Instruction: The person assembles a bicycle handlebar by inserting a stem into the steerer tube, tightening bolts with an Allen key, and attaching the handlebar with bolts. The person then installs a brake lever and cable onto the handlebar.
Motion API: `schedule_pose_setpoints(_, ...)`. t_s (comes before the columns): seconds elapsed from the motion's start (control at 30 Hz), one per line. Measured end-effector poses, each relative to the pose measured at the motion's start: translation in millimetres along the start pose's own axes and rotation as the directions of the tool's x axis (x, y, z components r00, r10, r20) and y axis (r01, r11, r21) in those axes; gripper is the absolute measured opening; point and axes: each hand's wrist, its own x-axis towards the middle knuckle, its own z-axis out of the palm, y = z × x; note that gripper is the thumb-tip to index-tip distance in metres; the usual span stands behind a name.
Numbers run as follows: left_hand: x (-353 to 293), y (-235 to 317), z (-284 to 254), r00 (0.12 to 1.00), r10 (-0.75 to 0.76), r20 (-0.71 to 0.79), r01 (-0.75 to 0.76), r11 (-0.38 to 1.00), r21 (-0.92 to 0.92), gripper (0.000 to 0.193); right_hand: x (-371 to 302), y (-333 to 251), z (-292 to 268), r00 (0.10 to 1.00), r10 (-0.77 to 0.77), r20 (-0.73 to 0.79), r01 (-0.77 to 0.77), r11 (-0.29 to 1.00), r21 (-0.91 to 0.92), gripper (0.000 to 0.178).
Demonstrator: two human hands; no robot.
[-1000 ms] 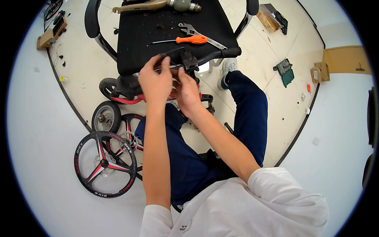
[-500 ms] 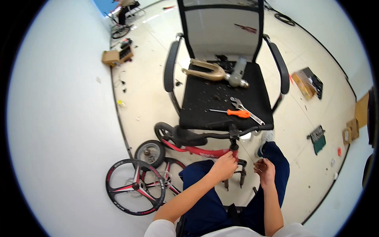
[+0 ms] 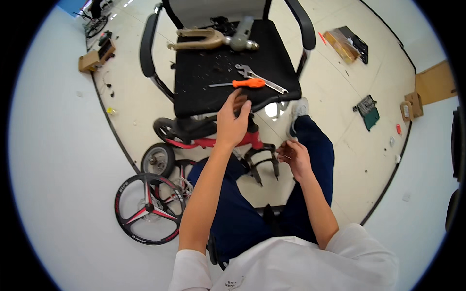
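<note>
My left hand (image 3: pixel 233 121) reaches to the front edge of the black chair seat (image 3: pixel 199 99). Its thumb and fingers are apart and nothing shows in them. Just beyond the fingertips lies an orange-handled screwdriver (image 3: pixel 250 83), beside an adjustable wrench (image 3: pixel 266 81). My right hand (image 3: pixel 295 156), fingers curled, is above my right leg, close to a black bicycle fork (image 3: pixel 254 167); whatever it may hold is too small to make out. The red bicycle frame (image 3: pixel 206 142) sits below the chair's front, partly hidden by my left hand and forearm.
A tan fork (image 3: pixel 199 42) and a grey tube-like part (image 3: pixel 241 36) lie farther back on the seat. Three-spoke wheels (image 3: pixel 149 207) and a small tyred wheel (image 3: pixel 158 161) lean at the left. A green tool case (image 3: pixel 370 116) and cardboard boxes (image 3: pixel 412 105) are on the right.
My left hand has left the red frame and moved up toward the screwdriver on the seat. My right hand stays curled near the fork. The view has shifted, so the chair appears higher and farther left.
</note>
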Motion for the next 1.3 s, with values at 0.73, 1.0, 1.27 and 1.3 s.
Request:
schedule_pose_setpoints(0.73, -73, -54, -45, 0.658, 0.352, 0.665, -0.706, 0.596, 0.383, 0.01, 33, 27, 88, 0.841, -0.307, 0.445, 0.539, 0.529, -0.655, 0.028)
schedule_pose_setpoints(1.0, -68, -51, -73, 1.0, -0.016, 0.003, 0.013, 0.907, 0.42, 0.018, 49, 24, 139, 0.954, -0.019, 0.301, 0.11, 0.95, -0.291, 0.029)
schedule_pose_setpoints(1.27, -9, -52, -93, 0.94, -0.308, 0.149, 0.226, 0.885, 0.407, 0.044, 45, -36, 134, 0.775, -0.353, 0.524, 0.626, 0.321, -0.711, 0.028)
schedule_pose_setpoints(1.3, 3, -40, -89, 0.908, -0.396, 0.134, 0.325, 0.87, 0.369, 0.046, 56, -39, 138, 0.689, -0.394, 0.608, 0.713, 0.218, -0.667, 0.028)
